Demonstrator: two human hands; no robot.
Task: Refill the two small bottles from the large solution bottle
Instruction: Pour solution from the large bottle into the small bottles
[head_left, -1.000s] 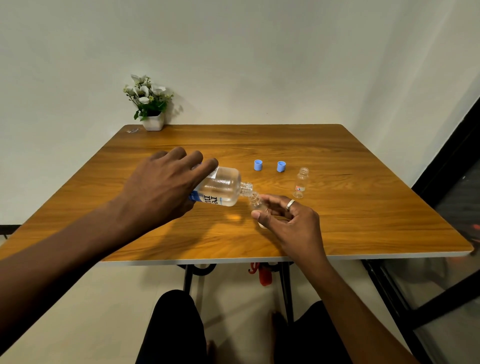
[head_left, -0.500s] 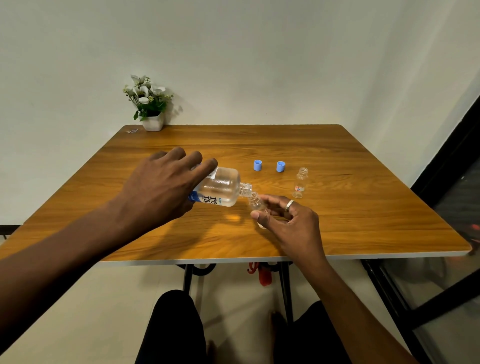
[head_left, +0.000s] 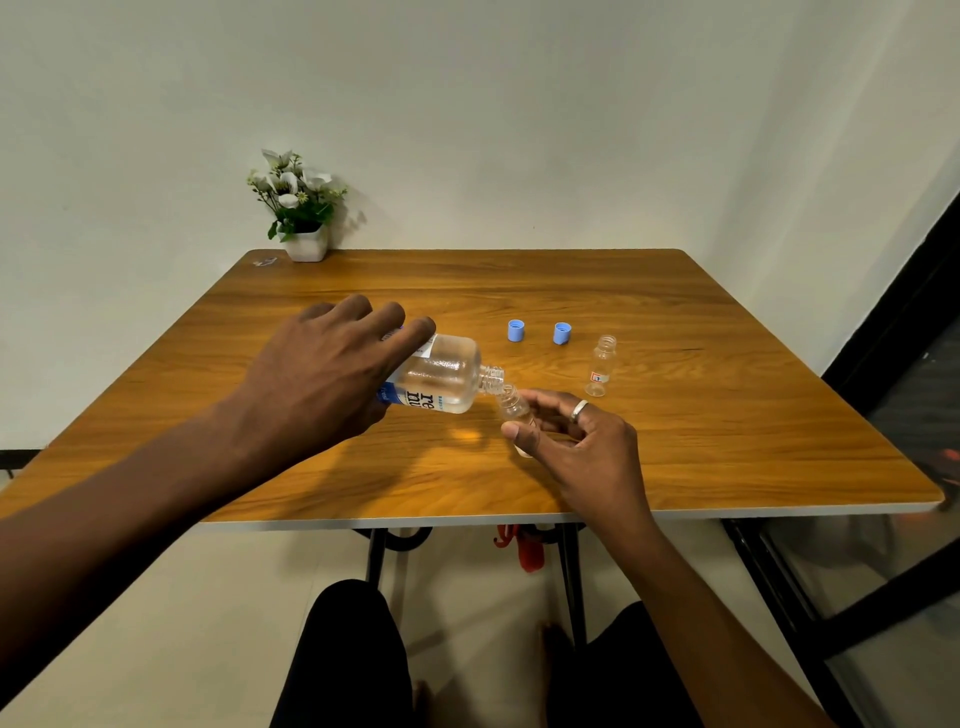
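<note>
My left hand (head_left: 322, 379) grips the large clear solution bottle (head_left: 441, 382), tipped almost flat with its open neck pointing right. That neck meets the mouth of a small clear bottle (head_left: 511, 408), which my right hand (head_left: 576, 441) holds tilted between thumb and fingers just above the table. A second small bottle (head_left: 600, 366) stands upright and uncapped further right. Two blue caps (head_left: 516, 331) (head_left: 562, 333) lie behind the bottles.
All of this is on a wooden table (head_left: 727, 415). A white pot of flowers (head_left: 298, 208) stands at its far left corner, next to a small scrap (head_left: 265, 262). A dark frame (head_left: 893, 332) runs along the right side. My knees are under the near edge.
</note>
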